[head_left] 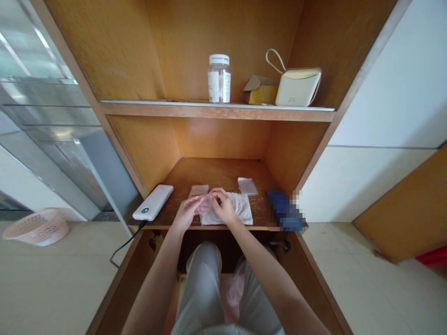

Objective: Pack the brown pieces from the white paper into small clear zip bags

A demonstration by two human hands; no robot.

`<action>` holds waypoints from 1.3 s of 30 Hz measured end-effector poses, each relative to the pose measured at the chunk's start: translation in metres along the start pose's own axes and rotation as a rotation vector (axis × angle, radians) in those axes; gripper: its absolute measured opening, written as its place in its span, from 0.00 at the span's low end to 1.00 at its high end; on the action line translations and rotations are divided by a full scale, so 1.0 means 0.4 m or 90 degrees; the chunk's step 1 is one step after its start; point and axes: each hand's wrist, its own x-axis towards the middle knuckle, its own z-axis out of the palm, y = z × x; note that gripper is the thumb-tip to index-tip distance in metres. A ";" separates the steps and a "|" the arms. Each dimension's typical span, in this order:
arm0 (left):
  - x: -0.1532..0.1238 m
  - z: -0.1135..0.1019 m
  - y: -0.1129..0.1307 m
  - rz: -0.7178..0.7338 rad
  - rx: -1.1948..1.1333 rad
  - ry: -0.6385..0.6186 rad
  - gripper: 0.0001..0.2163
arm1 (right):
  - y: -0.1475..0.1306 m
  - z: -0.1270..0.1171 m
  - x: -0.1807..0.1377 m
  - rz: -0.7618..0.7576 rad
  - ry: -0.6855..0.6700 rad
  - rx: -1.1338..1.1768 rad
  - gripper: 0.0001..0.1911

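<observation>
Between my two hands is a small clear plastic bag [205,204], stretched over a wooden shelf. My left hand [188,213] pinches its left side with thumb and fingers. At its upper right edge, my right hand [222,205] has its fingers closed on the same bag. Under the hands lies a whitish, crinkled plastic bag [242,207], partly covered by them. Another small clear zip bag [247,186] rests flat beyond my right hand. Just behind my left hand, a further small bag [199,189] lies on the wood.
A white power bank [152,203] with a black cable sits on the left. At the right edge is a dark blue, blurred-out item [284,209]. The upper shelf holds a clear jar [219,79], a yellow box [261,90] and a cream pouch [299,87]. A pink basket [37,227] stands on the floor.
</observation>
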 end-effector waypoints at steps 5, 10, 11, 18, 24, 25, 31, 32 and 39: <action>-0.004 0.000 0.003 -0.005 0.004 -0.010 0.13 | 0.000 -0.003 0.000 0.001 0.004 0.004 0.07; -0.004 0.000 0.005 -0.018 0.013 -0.022 0.15 | -0.006 -0.003 0.000 0.015 0.003 0.002 0.08; -0.004 0.001 0.005 -0.019 0.013 -0.026 0.15 | -0.007 -0.003 0.001 0.017 0.006 0.003 0.08; -0.006 0.003 0.007 -0.011 -0.007 -0.051 0.16 | -0.009 -0.003 0.003 0.018 0.015 0.001 0.13; -0.005 0.000 0.008 -0.017 -0.013 -0.065 0.18 | -0.007 -0.004 0.003 0.023 0.006 -0.011 0.15; -0.006 0.001 0.009 -0.018 -0.013 -0.064 0.18 | -0.007 -0.005 0.003 0.025 0.006 -0.012 0.15; -0.013 0.013 0.020 0.003 -0.011 -0.021 0.17 | -0.006 -0.005 0.001 0.031 -0.010 0.013 0.14; -0.014 0.015 0.022 0.008 -0.007 -0.012 0.17 | -0.006 -0.004 0.000 0.031 -0.018 0.020 0.14; -0.015 0.017 0.023 0.015 0.009 0.012 0.17 | -0.009 -0.002 0.000 0.024 -0.054 0.029 0.13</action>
